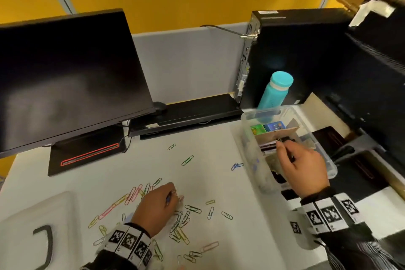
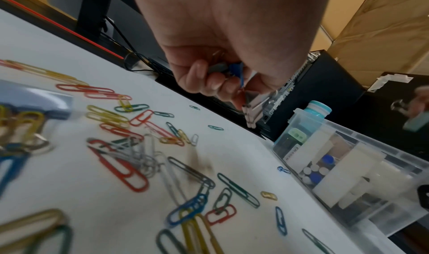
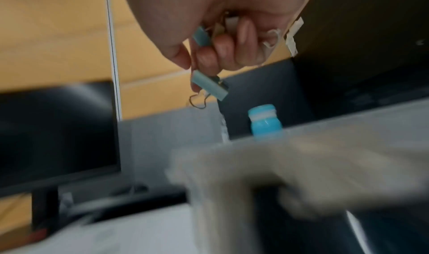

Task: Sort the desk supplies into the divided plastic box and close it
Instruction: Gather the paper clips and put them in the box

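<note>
Many coloured paper clips (image 1: pixel 192 208) (image 2: pixel 130 168) lie scattered over the white desk. My left hand (image 1: pixel 157 206) (image 2: pixel 223 78) hovers over them, fingers curled round several small binder clips, one pale clip (image 2: pixel 252 109) dangling below the fingertips. The clear divided plastic box (image 1: pixel 328 160) (image 2: pixel 371 168) stands open at the right, holding erasers, push pins and other items. Over it my right hand (image 1: pixel 293 160) (image 3: pixel 209 56) grips several binder clips; a grey-green clip (image 3: pixel 210 87) hangs from the fingers.
The clear lid (image 1: pixel 37 226) lies at the front left. A monitor (image 1: pixel 65 76) stands at the back left, a keyboard (image 1: pixel 188 114) behind the clips, a teal bottle (image 1: pixel 276 94) and a black computer case (image 1: pixel 306 55) behind the box.
</note>
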`<state>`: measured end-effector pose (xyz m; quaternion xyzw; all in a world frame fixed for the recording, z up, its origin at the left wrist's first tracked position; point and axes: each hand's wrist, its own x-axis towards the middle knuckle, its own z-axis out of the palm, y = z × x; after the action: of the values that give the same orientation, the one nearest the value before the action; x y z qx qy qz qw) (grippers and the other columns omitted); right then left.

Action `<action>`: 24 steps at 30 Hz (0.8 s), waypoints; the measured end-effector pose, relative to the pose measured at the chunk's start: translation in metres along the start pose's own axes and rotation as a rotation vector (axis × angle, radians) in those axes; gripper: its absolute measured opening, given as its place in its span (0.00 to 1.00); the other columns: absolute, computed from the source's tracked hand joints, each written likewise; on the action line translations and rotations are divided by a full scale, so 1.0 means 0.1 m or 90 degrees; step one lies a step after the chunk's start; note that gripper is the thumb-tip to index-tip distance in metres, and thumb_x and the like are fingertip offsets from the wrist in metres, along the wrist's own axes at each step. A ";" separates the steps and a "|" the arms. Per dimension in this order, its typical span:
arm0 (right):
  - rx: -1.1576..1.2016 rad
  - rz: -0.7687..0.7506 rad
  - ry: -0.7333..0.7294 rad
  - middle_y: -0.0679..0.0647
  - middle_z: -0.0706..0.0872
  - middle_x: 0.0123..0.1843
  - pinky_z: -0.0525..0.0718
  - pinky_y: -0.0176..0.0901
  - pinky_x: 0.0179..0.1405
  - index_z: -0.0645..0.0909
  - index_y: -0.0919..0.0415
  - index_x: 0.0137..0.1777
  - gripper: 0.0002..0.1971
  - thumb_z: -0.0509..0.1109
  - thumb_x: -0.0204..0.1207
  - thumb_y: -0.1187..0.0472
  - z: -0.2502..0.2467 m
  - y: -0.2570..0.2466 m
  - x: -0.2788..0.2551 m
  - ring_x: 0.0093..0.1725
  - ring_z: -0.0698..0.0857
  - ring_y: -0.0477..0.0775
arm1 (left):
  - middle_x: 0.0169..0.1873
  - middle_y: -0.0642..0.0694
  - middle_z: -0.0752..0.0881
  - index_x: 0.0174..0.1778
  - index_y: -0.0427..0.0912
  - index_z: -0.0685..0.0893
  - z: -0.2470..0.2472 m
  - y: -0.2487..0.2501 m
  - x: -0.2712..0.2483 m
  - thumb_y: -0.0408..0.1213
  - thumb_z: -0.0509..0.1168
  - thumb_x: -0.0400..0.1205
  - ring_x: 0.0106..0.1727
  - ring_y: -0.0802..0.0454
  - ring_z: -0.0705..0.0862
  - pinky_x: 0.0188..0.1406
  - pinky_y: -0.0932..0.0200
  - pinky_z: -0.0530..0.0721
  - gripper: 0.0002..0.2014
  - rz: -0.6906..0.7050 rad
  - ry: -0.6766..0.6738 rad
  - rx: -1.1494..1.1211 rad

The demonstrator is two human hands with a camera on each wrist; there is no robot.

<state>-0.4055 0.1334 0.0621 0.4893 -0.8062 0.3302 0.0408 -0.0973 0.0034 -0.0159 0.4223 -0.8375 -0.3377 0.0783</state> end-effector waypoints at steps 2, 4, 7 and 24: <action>0.008 0.001 -0.066 0.49 0.78 0.29 0.69 0.37 0.28 0.77 0.57 0.33 0.23 0.52 0.82 0.43 0.15 0.22 -0.06 0.31 0.78 0.52 | 0.21 0.53 0.68 0.29 0.53 0.64 0.06 0.09 0.01 0.36 0.60 0.83 0.27 0.60 0.73 0.25 0.67 0.66 0.18 0.010 -0.003 -0.016; 0.010 -0.025 -0.126 0.52 0.82 0.36 0.75 0.43 0.38 0.81 0.58 0.38 0.28 0.47 0.82 0.40 0.30 0.39 -0.15 0.38 0.80 0.56 | 0.21 0.53 0.68 0.29 0.54 0.64 0.11 0.17 0.01 0.38 0.60 0.83 0.27 0.60 0.72 0.25 0.67 0.65 0.18 0.015 -0.006 -0.007; -0.018 -0.024 -0.176 0.55 0.84 0.46 0.79 0.46 0.46 0.85 0.59 0.49 0.28 0.47 0.81 0.42 0.38 0.44 -0.24 0.45 0.81 0.58 | 0.22 0.54 0.68 0.29 0.55 0.64 0.18 0.27 -0.01 0.39 0.60 0.83 0.27 0.60 0.71 0.25 0.68 0.64 0.17 0.027 -0.016 -0.009; -0.089 0.160 -0.058 0.60 0.61 0.82 0.57 0.59 0.80 0.67 0.62 0.76 0.33 0.46 0.76 0.45 0.12 1.01 -0.38 0.82 0.57 0.62 | 0.48 0.45 0.82 0.50 0.42 0.77 0.59 2.08 0.79 0.42 0.58 0.82 0.49 0.47 0.78 0.42 0.52 0.78 0.08 0.305 -0.025 0.182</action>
<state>-0.4648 0.1863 -0.0118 0.3946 -0.8832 0.2534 -0.0038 -0.3080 0.0595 0.0585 0.2120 -0.9541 -0.1961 0.0792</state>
